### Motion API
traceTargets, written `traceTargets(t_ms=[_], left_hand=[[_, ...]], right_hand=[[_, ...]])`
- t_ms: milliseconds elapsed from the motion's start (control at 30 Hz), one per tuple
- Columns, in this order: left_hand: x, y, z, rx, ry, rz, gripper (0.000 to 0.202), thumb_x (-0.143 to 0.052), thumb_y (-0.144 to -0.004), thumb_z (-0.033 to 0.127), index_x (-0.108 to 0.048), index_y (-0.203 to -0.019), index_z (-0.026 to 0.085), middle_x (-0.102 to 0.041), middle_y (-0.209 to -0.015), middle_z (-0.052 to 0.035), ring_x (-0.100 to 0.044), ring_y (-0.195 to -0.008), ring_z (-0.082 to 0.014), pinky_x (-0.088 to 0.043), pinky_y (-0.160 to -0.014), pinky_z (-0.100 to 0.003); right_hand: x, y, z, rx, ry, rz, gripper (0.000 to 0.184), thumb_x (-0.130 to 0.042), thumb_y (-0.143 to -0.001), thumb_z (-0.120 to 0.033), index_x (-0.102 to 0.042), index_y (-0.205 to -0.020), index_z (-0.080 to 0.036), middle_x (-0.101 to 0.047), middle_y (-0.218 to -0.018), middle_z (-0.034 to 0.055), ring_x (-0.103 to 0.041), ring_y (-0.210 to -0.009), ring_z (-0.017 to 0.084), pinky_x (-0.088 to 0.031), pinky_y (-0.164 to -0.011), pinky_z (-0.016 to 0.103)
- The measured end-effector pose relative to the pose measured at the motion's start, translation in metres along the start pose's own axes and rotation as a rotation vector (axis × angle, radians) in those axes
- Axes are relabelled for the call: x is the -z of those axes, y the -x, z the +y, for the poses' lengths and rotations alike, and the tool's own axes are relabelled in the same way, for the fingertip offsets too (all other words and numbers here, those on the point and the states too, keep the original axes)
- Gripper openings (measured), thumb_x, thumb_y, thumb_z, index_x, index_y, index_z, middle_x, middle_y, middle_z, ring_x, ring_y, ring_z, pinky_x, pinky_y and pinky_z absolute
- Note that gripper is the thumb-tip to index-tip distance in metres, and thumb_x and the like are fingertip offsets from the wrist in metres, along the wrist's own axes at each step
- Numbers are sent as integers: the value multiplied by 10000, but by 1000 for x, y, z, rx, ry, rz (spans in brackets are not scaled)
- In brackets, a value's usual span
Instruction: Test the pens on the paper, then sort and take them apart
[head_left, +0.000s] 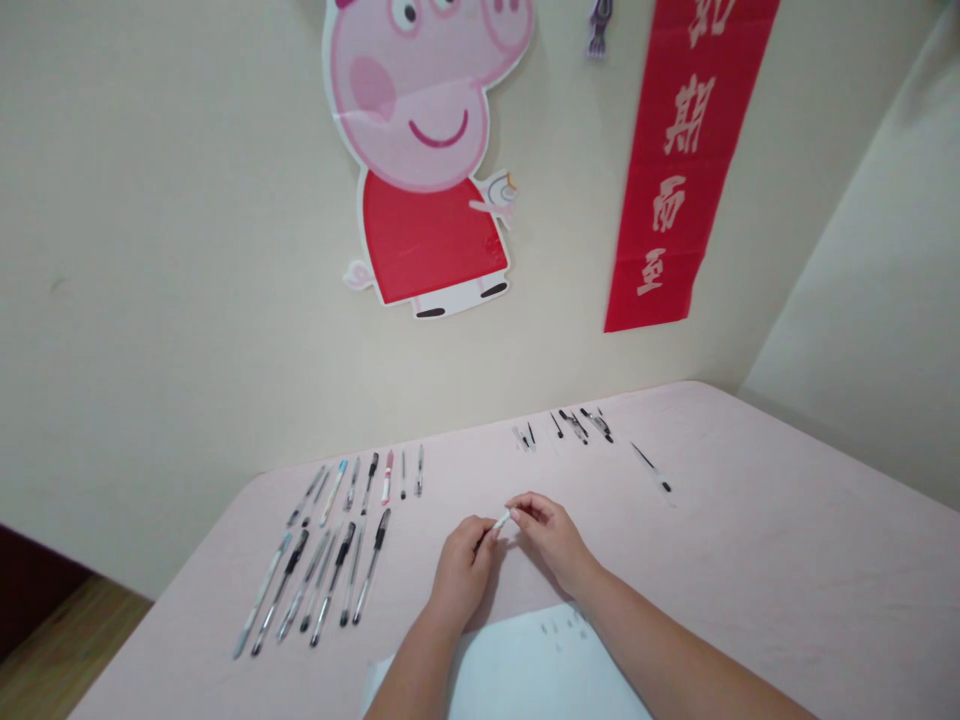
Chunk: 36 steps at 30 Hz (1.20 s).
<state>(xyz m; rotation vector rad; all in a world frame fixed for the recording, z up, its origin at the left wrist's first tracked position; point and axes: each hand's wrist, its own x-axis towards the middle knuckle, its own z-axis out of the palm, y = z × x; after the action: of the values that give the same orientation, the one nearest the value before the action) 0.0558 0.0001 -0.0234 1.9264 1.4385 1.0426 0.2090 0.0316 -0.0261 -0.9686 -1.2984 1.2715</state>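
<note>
Both hands meet above the pink table, just beyond the white paper [525,670]. Between their fingertips is a slim whitish pen part [502,520]. My left hand [463,568] is closed round its lower end, where a dark bit shows at the fingers. The fingers of my right hand [553,540] pinch its upper end. Most of the piece is covered by the fingers, so its exact kind is unclear. To the right, apart from the hands, lies a pen refill [651,467] with a dark end.
Two rows of pens, including a black-capped pen [373,567] and a red-and-white pen [387,478], lie at the left. Several small pen parts [574,427] lie along the table's [787,560] back edge. Behind stands a wall with a cartoon pig cutout [435,240] and a red banner [675,180].
</note>
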Motion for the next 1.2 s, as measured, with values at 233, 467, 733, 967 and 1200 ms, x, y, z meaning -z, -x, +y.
traceTargets(t_ms=[233,467,733,967,1200], left_hand=[[-1,0,-4,-5,-23,11,253,-418,-880,290,-651,-904,196,-642,-826,-45,-576,-792,-171,-425,-720,-280],[1,0,0,20,-28,13,246,-430,-873,307,-648,-867,192,-617,-794,-40,-560,-752,-163,-415,-688,-273],[-2,-1,-2,87,-16,39,170,-528,-786,265,-643,-893,200,-628,-808,-28,-557,-714,-158,-413,-653,-269],[-4,-1,-6,114,-23,76,112,-509,-781,249,-599,-807,189,-612,-751,-12,-548,-675,-149,-411,-632,-258],[1,0,1,39,-31,33,196,-456,-834,276,-636,-841,199,-629,-799,-35,-568,-757,-168,-432,-686,-279]], right_hand=[[0,-2,6,-27,29,36,293,-665,-697,-443,-580,-651,-166,-536,-624,-12,-469,-636,145,-371,-621,273],[-1,-2,6,-36,25,27,273,-669,-688,-430,-593,-687,-167,-551,-647,-8,-479,-646,147,-374,-623,273],[-2,-2,1,-24,-3,9,242,-678,-675,-403,-653,-724,-167,-618,-696,24,-536,-694,175,-412,-669,297],[-2,0,0,-58,-23,38,261,-685,-671,-406,-652,-788,-174,-579,-682,-1,-505,-649,149,-390,-613,274],[-2,-1,0,-34,-34,26,211,-672,-685,-371,-634,-704,-164,-588,-676,10,-515,-682,163,-399,-658,286]])
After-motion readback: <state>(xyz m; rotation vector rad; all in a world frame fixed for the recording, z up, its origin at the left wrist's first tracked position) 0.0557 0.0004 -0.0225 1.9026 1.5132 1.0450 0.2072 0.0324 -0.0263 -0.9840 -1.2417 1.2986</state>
